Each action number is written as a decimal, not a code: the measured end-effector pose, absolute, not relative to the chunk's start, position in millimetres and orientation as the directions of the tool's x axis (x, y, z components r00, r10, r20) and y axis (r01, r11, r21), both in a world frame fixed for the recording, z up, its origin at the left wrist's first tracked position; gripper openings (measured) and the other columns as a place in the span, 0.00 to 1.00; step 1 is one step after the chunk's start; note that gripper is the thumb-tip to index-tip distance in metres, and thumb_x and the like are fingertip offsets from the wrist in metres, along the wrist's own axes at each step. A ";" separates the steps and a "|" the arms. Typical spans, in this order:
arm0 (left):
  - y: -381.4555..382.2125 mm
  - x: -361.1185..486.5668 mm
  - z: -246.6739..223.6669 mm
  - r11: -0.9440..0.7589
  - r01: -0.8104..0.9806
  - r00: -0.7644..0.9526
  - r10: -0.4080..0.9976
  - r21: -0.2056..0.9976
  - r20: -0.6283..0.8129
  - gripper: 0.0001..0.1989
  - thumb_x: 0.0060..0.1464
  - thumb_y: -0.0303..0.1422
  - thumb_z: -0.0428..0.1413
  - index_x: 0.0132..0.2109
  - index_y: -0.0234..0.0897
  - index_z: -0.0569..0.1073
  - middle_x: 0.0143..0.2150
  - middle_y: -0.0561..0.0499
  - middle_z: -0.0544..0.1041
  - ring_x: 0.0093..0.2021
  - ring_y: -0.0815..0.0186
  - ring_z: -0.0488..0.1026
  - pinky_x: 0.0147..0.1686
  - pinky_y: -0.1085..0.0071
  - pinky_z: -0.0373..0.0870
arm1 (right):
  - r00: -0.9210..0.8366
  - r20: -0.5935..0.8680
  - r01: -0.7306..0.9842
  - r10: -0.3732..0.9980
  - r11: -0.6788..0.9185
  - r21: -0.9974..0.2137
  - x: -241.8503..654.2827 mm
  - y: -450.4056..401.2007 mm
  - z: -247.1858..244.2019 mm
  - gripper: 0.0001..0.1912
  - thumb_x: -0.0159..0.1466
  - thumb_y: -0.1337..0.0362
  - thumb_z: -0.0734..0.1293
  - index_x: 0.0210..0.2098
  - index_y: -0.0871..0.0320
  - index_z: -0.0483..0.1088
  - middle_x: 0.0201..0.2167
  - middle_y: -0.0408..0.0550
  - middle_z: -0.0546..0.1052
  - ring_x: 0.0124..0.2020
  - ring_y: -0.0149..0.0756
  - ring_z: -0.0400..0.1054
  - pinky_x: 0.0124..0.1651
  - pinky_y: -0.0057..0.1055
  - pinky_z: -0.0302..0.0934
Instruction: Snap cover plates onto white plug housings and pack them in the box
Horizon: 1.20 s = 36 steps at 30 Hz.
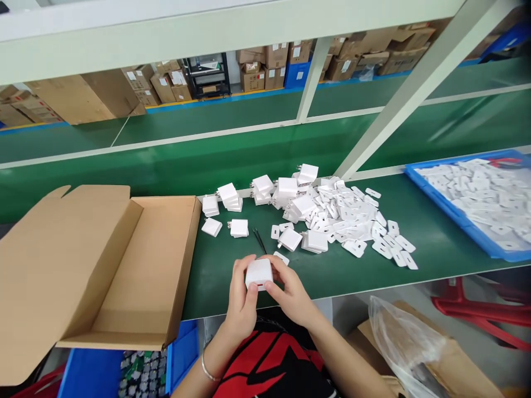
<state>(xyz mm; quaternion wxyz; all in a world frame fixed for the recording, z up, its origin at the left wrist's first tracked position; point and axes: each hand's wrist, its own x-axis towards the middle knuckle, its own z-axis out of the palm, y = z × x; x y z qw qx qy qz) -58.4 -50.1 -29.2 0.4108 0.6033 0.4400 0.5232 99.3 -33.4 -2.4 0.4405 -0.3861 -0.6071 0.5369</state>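
Near the table's front edge, a white charger housing [259,272] is held between both hands, with a small red slot on the side facing me. My left hand [241,298] has its fingers and thumb closed on the housing's left side. On the right side, my right hand [290,290] grips it with thumb and fingers. Just beyond the hands lie black tweezers [259,241] and a thin white plate [281,257]. Several white chargers [286,188] stand in small groups farther back, beside a heap of white plates [346,213].
An open cardboard box [135,265] sits at the left, above a blue bin [93,370] of small parts. A blue tray [464,221] full of white plates is at the right. A slanted pale post [398,105] rises behind the heap.
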 end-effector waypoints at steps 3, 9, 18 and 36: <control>-50.5 -61.3 -32.5 -0.220 0.020 0.120 0.969 0.975 0.216 0.25 0.73 0.47 0.46 0.70 0.47 0.63 0.64 0.41 0.67 0.59 0.54 0.69 0.57 0.58 0.70 | -0.224 0.193 -0.063 0.955 0.183 -0.981 99.3 -35.3 -10.2 0.20 0.70 0.49 0.68 0.57 0.51 0.69 0.51 0.52 0.75 0.51 0.46 0.73 0.52 0.40 0.69; -46.8 -57.2 -45.5 -0.312 0.011 0.102 0.945 0.950 0.309 0.21 0.70 0.49 0.51 0.61 0.43 0.70 0.49 0.45 0.70 0.45 0.58 0.71 0.46 0.63 0.72 | -0.118 0.289 0.092 0.950 0.301 -0.949 101.0 -39.6 -18.2 0.18 0.69 0.48 0.67 0.50 0.52 0.74 0.44 0.52 0.75 0.45 0.48 0.70 0.48 0.43 0.66; -33.7 -79.7 -37.2 -0.359 0.181 0.257 0.916 0.916 0.308 0.17 0.73 0.44 0.48 0.55 0.42 0.76 0.43 0.47 0.73 0.42 0.59 0.70 0.42 0.64 0.68 | -0.057 0.147 -0.065 0.987 0.144 -0.987 80.3 -43.1 -40.9 0.17 0.69 0.49 0.68 0.49 0.53 0.75 0.41 0.49 0.74 0.42 0.43 0.72 0.45 0.38 0.69; -30.2 -96.9 -45.3 -0.299 0.506 0.159 0.954 0.809 0.253 0.13 0.67 0.40 0.56 0.54 0.41 0.76 0.56 0.41 0.68 0.59 0.51 0.68 0.59 0.52 0.68 | -0.127 -0.021 -0.047 0.992 -0.027 -0.999 68.4 -29.0 -48.2 0.24 0.76 0.48 0.60 0.67 0.46 0.68 0.56 0.51 0.78 0.55 0.43 0.73 0.62 0.43 0.67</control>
